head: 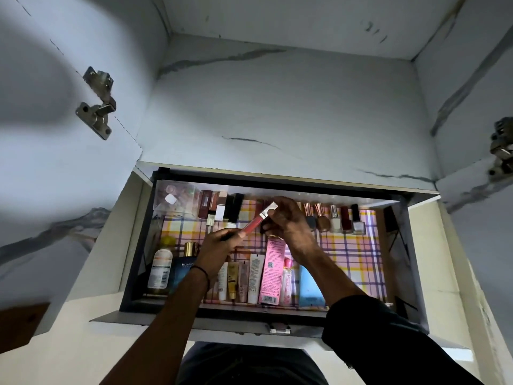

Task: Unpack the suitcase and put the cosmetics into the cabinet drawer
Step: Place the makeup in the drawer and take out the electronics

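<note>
So the pink lip gloss tube [251, 224] is hanging in the air over the middle of the open cabinet drawer [137, 245], tilted, silver cap end pointing up toward the back. The left hand [219, 245] is curling its fingers around the lower end, and the right hand [288, 220] is pinching the cap end with its fingertips, so both are gripping the same tube. Under it the drawer's plaid liner [352, 245] is showing through, pink, yellow and purple. Along the back wall on the right a row of nail polish bottles [336, 220] is standing upright, and on the left some lipsticks [219, 207] are sitting beside a clear plastic box [175, 198] in the corner. Along the front edge a bunch of squeeze tubes [244, 279] are lying next to a tall pink carton [273, 270], with a light blue packet [309, 287] to the right and a dark blue perfume bottle [183, 270] plus a white bottle with a yellow cap [159, 270] to the left. The left wrist is wearing a black band [201, 270]; the right arm is wearing a dark sleeve [388, 337]. A metal hinge [97, 104] is sitting up on the left door.
</note>
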Demonstrator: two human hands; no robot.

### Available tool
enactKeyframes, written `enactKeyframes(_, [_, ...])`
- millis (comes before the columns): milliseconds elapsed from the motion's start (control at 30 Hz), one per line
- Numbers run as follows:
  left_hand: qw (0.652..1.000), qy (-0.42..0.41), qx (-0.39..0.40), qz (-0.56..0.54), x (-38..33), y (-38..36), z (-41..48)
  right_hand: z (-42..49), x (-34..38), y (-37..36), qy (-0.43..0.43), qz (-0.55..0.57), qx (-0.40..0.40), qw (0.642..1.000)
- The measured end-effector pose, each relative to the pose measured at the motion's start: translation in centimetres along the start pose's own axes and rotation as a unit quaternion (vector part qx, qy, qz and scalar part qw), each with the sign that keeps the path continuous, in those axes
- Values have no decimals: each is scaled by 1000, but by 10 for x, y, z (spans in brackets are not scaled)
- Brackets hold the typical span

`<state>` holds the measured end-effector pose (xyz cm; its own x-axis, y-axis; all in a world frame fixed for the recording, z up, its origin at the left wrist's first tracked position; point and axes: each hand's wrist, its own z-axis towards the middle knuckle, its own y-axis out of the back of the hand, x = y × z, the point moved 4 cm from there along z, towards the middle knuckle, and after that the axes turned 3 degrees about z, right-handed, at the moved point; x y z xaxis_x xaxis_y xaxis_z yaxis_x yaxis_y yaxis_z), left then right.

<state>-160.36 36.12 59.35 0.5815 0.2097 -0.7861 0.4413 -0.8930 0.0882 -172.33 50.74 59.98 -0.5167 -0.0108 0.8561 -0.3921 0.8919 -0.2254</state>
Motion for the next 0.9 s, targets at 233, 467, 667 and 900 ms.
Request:
enactKeyframes(233, [993,-25,-89,-73,-9,14,18,-5,-9,-10,-39,-161,103,981])
enactKeyframes(467, [995,-32,-51,-74,-17,7,28,-5,-16,-29,-12,-322,44,946])
enactKeyframes(667, [992,-13,-80,-94,-9,18,35,-2,-19,-41,-48,-283,-81,955])
enactKeyframes(900, [991,10,-82,-102,7,25,25,15,-31,-56,-40,-387,-139,911])
